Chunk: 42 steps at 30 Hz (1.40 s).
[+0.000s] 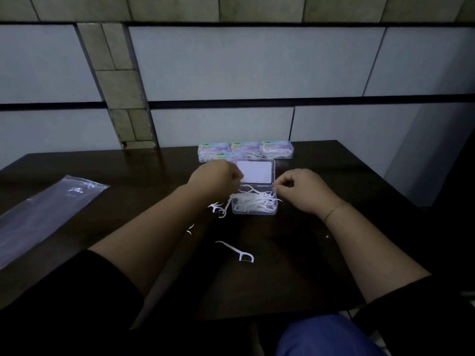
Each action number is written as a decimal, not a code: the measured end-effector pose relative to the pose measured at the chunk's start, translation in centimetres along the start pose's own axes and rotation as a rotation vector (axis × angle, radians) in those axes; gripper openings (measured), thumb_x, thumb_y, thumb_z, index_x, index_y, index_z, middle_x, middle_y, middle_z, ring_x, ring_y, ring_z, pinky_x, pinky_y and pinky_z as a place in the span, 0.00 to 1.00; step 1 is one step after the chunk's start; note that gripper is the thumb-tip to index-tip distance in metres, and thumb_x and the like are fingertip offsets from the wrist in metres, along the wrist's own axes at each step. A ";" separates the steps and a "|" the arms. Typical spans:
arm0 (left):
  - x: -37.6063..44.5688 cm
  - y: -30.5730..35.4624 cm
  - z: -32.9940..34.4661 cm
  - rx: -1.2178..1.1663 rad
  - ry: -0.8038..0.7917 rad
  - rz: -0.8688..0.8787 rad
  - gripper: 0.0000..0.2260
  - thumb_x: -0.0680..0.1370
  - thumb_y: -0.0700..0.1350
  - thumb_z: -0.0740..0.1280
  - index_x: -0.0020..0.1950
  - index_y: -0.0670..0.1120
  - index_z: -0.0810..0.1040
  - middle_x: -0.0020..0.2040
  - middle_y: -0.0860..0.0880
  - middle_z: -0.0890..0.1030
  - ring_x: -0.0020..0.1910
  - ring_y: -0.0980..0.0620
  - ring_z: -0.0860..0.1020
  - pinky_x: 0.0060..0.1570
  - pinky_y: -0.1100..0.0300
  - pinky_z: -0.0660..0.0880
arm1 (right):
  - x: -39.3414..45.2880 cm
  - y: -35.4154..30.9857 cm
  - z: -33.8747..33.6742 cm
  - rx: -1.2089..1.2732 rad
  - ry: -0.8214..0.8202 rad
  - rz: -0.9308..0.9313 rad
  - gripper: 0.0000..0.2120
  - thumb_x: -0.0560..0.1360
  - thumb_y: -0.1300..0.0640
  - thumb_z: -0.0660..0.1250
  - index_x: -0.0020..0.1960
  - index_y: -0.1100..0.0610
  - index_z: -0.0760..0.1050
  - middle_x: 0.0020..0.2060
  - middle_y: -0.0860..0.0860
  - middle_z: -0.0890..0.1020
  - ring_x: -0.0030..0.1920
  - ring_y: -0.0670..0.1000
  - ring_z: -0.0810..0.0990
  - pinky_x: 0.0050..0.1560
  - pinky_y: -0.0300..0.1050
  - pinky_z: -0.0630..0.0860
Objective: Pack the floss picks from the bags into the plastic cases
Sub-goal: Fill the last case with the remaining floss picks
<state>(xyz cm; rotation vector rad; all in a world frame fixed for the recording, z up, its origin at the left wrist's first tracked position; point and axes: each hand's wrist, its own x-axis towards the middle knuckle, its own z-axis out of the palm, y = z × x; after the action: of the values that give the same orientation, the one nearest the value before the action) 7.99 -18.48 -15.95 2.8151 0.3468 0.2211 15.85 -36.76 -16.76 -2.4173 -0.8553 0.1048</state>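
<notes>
1. An open clear plastic case [254,205] sits at the centre of the frame on the dark surface [334,176], its lid [255,171] tipped back toward the wall.
2. The case is heaped with white floss picks [253,200], some sticking out over its rim.
3. The left hand [214,177] is at the case's left edge, fingers curled over the picks; whether its grip is clamped on any cannot be told.
4. The right hand [299,187] is at the case's right corner, thumb and forefinger pinched together on what looks like the tip of a pick.
5. Loose picks [218,209] lie just left of the case, and a single pick [237,251] lies nearer the bottom of the frame.
6. Three closed, filled cases [245,150] stand in a row behind the open one.
7. An empty clear bag [43,214] lies flat at the left of the frame.
</notes>
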 end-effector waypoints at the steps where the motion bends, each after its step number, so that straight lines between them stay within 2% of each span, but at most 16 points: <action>1: -0.3 -0.4 0.1 -0.035 0.038 -0.048 0.11 0.77 0.43 0.62 0.56 0.49 0.82 0.54 0.50 0.83 0.48 0.50 0.80 0.52 0.56 0.77 | -0.1 -0.1 0.1 0.017 -0.013 0.014 0.05 0.75 0.51 0.67 0.47 0.51 0.81 0.46 0.45 0.82 0.50 0.48 0.78 0.56 0.52 0.75; 3: -0.8 -0.7 0.3 -0.102 0.055 -0.105 0.12 0.76 0.41 0.61 0.54 0.49 0.82 0.52 0.51 0.82 0.46 0.50 0.80 0.51 0.55 0.77 | -0.3 -0.2 0.3 0.063 -0.047 0.047 0.05 0.74 0.52 0.69 0.48 0.52 0.80 0.43 0.46 0.81 0.46 0.47 0.78 0.51 0.45 0.76; 6: -1.3 -0.6 0.7 -0.174 -0.032 -0.147 0.11 0.77 0.45 0.63 0.56 0.48 0.81 0.52 0.49 0.81 0.49 0.49 0.79 0.54 0.54 0.76 | -0.6 -0.5 0.7 0.067 -0.082 0.080 0.04 0.74 0.55 0.70 0.47 0.55 0.81 0.42 0.46 0.79 0.45 0.47 0.77 0.47 0.42 0.74; 9: -1.3 -0.8 0.7 -0.175 -0.033 -0.202 0.10 0.77 0.49 0.64 0.44 0.46 0.82 0.42 0.48 0.82 0.43 0.48 0.78 0.46 0.55 0.75 | -0.6 -1.0 0.8 0.050 -0.085 0.102 0.04 0.74 0.58 0.69 0.48 0.56 0.82 0.44 0.48 0.81 0.46 0.47 0.77 0.48 0.41 0.73; 11: -1.3 -1.1 0.7 -0.168 -0.015 -0.272 0.14 0.77 0.52 0.64 0.45 0.43 0.82 0.43 0.45 0.82 0.44 0.47 0.79 0.47 0.54 0.76 | -0.5 -1.2 0.8 0.039 -0.084 0.109 0.05 0.74 0.59 0.69 0.49 0.56 0.82 0.45 0.49 0.81 0.46 0.47 0.77 0.48 0.41 0.73; 14: -1.3 -1.2 0.5 -0.273 -0.004 -0.364 0.15 0.77 0.49 0.65 0.50 0.38 0.82 0.44 0.41 0.83 0.45 0.44 0.81 0.47 0.54 0.76 | -0.3 -1.3 0.8 0.012 -0.068 0.105 0.06 0.74 0.62 0.68 0.49 0.60 0.82 0.47 0.53 0.83 0.48 0.52 0.80 0.51 0.45 0.76; 18: -1.6 -0.7 0.3 -0.391 0.005 -0.365 0.11 0.77 0.44 0.64 0.48 0.38 0.83 0.37 0.44 0.81 0.32 0.51 0.76 0.35 0.60 0.73 | 0.2 -1.8 1.3 0.014 -0.067 0.055 0.08 0.75 0.62 0.67 0.52 0.58 0.82 0.51 0.52 0.83 0.51 0.51 0.80 0.54 0.44 0.75; 20: -1.6 -0.3 0.4 -0.422 0.004 -0.328 0.10 0.77 0.41 0.63 0.48 0.38 0.83 0.40 0.44 0.83 0.34 0.52 0.76 0.38 0.59 0.75 | 0.3 -2.0 1.7 -0.041 -0.084 0.035 0.09 0.75 0.64 0.65 0.52 0.61 0.82 0.51 0.56 0.83 0.52 0.56 0.80 0.55 0.48 0.77; 22: -1.7 0.2 0.5 -0.408 0.001 -0.274 0.10 0.77 0.40 0.63 0.52 0.41 0.83 0.49 0.44 0.83 0.42 0.50 0.79 0.45 0.58 0.76 | 0.3 -2.1 2.0 -0.068 -0.062 0.021 0.09 0.74 0.65 0.64 0.50 0.63 0.81 0.49 0.59 0.82 0.51 0.59 0.80 0.55 0.53 0.77; 25: -1.7 0.4 0.7 -0.365 0.007 -0.212 0.12 0.77 0.39 0.66 0.59 0.43 0.80 0.56 0.47 0.82 0.53 0.50 0.79 0.52 0.62 0.73 | 0.5 -1.9 2.3 -0.086 0.038 -0.008 0.09 0.75 0.62 0.63 0.47 0.60 0.82 0.46 0.55 0.83 0.50 0.56 0.79 0.54 0.53 0.77; 28: -1.4 0.1 1.2 -0.382 0.026 -0.181 0.15 0.74 0.34 0.68 0.60 0.43 0.79 0.54 0.46 0.82 0.51 0.52 0.79 0.52 0.65 0.72 | 0.6 -2.0 2.4 -0.208 0.035 -0.049 0.11 0.76 0.58 0.60 0.43 0.55 0.82 0.47 0.52 0.78 0.54 0.55 0.72 0.53 0.47 0.74; 31: -1.1 0.3 1.6 -0.389 0.037 -0.165 0.17 0.72 0.34 0.70 0.60 0.44 0.79 0.53 0.47 0.82 0.48 0.53 0.79 0.51 0.65 0.73 | 0.7 -2.5 2.6 -0.322 -0.061 -0.022 0.16 0.77 0.57 0.57 0.32 0.50 0.71 0.46 0.52 0.73 0.54 0.56 0.69 0.50 0.46 0.68; 35: -1.0 0.9 2.2 -0.345 0.042 -0.111 0.17 0.73 0.35 0.69 0.61 0.45 0.78 0.52 0.48 0.82 0.49 0.52 0.79 0.53 0.62 0.74 | 1.0 -2.6 2.8 -0.321 -0.112 -0.015 0.15 0.79 0.57 0.55 0.40 0.47 0.77 0.51 0.52 0.74 0.57 0.56 0.68 0.57 0.49 0.70; 38: -1.1 1.0 2.3 -0.303 0.045 -0.075 0.16 0.74 0.35 0.67 0.62 0.45 0.78 0.55 0.47 0.81 0.53 0.51 0.79 0.55 0.62 0.73 | 0.9 -2.4 2.5 -0.297 -0.088 -0.015 0.17 0.79 0.59 0.54 0.54 0.48 0.81 0.57 0.52 0.74 0.59 0.56 0.67 0.58 0.49 0.68; 42: -2.6 0.3 1.0 -0.263 0.126 -0.041 0.15 0.76 0.38 0.67 0.62 0.45 0.78 0.57 0.48 0.81 0.54 0.53 0.79 0.52 0.69 0.69 | 0.2 -1.9 1.9 -0.214 -0.013 -0.033 0.16 0.78 0.59 0.56 0.58 0.50 0.80 0.58 0.52 0.75 0.61 0.55 0.68 0.62 0.49 0.68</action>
<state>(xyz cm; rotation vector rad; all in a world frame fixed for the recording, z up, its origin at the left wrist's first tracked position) 5.77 -19.71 -17.13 2.5387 0.3732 0.4048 14.43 -34.51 -17.26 -2.6020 -0.9550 0.0172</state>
